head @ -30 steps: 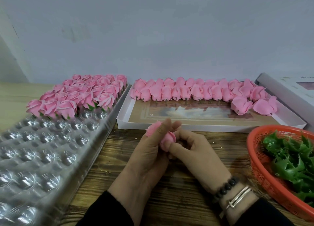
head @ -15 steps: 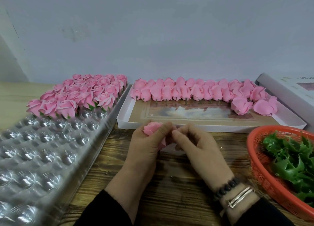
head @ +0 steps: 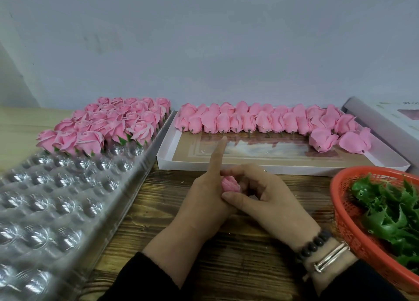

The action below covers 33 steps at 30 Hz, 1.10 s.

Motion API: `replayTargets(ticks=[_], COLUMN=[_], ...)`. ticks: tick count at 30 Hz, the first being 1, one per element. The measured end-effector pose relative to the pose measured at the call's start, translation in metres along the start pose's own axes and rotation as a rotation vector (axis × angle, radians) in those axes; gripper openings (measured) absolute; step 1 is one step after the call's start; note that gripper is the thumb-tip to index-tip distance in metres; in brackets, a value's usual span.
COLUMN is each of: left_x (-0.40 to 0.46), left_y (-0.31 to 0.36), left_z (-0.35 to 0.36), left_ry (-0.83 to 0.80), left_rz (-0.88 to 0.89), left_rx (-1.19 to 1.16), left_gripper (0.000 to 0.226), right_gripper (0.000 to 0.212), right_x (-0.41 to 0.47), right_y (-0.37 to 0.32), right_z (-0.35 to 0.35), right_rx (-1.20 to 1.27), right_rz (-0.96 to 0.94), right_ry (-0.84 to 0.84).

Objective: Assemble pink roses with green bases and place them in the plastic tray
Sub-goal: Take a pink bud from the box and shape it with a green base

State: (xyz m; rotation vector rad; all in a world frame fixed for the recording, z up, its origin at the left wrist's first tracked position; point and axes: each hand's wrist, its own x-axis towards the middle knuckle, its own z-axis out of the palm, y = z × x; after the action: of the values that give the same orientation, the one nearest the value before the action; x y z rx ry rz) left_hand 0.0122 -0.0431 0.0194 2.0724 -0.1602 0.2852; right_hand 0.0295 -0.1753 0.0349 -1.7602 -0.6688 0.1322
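I hold the pink rose [head: 230, 184] between both hands above the tabletop [head: 226, 251] — left hand [head: 204, 198] cupping it, right hand [head: 260, 194] pinching. The green bases [head: 390, 212] lie nearer my right; the plastic tray [head: 68, 210] lies left.

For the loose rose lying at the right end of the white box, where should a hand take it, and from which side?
Pinch the loose rose low on the bud, coming from above and the front: it lies on its side, stub toward the camera, with box floor bare in front and roses packed behind.

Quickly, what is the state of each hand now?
Left hand: holds the rose, index finger straight.
Right hand: fingers curled around the same rose.
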Motion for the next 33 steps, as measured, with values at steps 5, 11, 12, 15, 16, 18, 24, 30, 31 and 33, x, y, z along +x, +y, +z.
replayTargets(ticks=[5, 11, 12, 15, 16, 18, 24, 30, 31, 33], left_x=[-0.001, -0.002, -0.002, -0.003, -0.003, -0.003, -0.003, -0.003, -0.003, -0.003], left_y=[0.004, 0.006, 0.006, 0.007, 0.007, 0.007, 0.012, 0.018, 0.019, 0.019], left_z=[0.001, 0.001, 0.001, -0.001, -0.002, -0.002, -0.006, -0.006, -0.006, -0.005], left_ry=[-0.055, -0.029, -0.022, -0.046, -0.064, -0.090, -0.152, -0.063, -0.038, -0.002], left_rz=[-0.045, -0.074, -0.087, -0.116, -0.124, -0.141, -0.148, -0.093, -0.075, -0.053], left_rx=[-0.152, -0.244, -0.224, -0.170, -0.185, -0.208, -0.152, -0.084, -0.075, -0.049], left_gripper=[0.106, 0.096, 0.090, 0.058, 0.050, 0.039, 0.029, 0.029, 0.027, 0.019], right_gripper=[0.012, 0.025, 0.027, 0.029, 0.029, 0.027, 0.019, 0.033, 0.034, 0.031], right_x=[0.002, 0.003, 0.004, 0.003, 0.002, 0.000, -0.001, -0.002, -0.001, -0.001], right_y=[0.003, 0.008, 0.009, 0.006, 0.004, 0.000, -0.007, -0.002, -0.001, -0.002], right_z=[-0.002, -0.005, -0.006, -0.007, -0.007, -0.004, 0.001, 0.005, 0.004, 0.002], right_rx=[0.000, 0.019, 0.059, 0.087, 0.065, -0.007, -0.221, -0.240, -0.225, -0.177], right_rz=[0.014, 0.000, 0.014, 0.019, 0.001, -0.042, -0.191, -0.187, -0.182, -0.179], right_ry=[0.000, 0.156, 0.180, 0.171, 0.145, 0.086, 0.036, 0.093, 0.090, 0.089])
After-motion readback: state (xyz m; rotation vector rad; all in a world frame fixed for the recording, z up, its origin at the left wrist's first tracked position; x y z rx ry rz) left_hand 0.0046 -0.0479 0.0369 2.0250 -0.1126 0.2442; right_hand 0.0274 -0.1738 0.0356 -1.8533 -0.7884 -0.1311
